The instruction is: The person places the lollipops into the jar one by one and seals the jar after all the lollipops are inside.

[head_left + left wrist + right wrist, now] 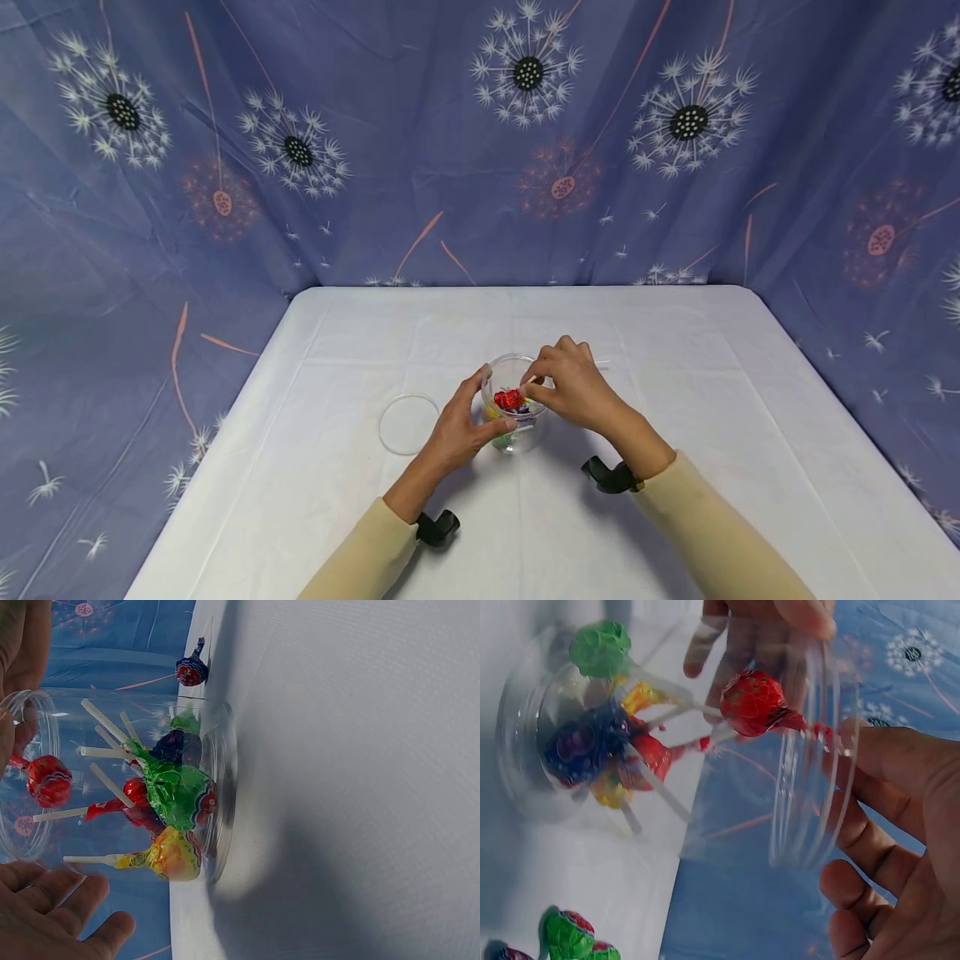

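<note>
My left hand (459, 427) holds a clear plastic jar (112, 780) upright on the table, thumb across its front and fingers at its side. With thumb and fingers, my right hand (573, 383) pinches the stick of a red-wrapped lollipop (754, 703) at the jar's mouth; its round head hangs inside, just below the rim. Lower in the jar lie several wrapped lollipops, among them a green one (180, 791), a yellow one (176, 855), a dark blue one (589, 746) and another red one (649, 761), their white sticks pointing various ways.
A clear round lid (408, 425) lies on the white-covered table (360, 333) left of the jar. Outside the jar, a dark blue lollipop (192, 669) and green-wrapped lollipops (570, 935) rest on the tabletop. A blue dandelion-print curtain (420, 150) surrounds the back and sides.
</note>
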The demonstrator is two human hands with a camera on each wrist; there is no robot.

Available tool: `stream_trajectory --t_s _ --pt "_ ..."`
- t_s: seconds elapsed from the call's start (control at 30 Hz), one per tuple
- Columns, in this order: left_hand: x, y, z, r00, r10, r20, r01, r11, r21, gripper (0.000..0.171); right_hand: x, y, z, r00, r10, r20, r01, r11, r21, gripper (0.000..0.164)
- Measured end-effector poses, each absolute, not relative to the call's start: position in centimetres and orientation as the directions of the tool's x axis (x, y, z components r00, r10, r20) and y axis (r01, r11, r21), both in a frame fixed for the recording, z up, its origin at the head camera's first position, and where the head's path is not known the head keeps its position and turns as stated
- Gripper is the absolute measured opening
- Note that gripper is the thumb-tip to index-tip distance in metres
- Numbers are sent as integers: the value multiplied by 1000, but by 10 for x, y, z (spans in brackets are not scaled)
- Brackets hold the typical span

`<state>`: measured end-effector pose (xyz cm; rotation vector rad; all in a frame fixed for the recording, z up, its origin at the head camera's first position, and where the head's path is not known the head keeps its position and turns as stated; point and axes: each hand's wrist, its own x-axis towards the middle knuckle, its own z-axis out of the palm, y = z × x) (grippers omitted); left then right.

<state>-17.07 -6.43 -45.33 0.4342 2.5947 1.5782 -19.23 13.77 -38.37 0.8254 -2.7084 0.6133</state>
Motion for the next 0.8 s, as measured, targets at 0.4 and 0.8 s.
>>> stream_trajectory --t_s 0.4,0.8 --pt "-170 -65 -453 -956 282 85 204 427 881 93 -190 122 -389 -806 -501 313 -581 771 -260 5" --pt "-170 -64 -453 -960 266 88 200 429 881 92 -190 152 -379 -826 -385 411 -538 757 -371 9"
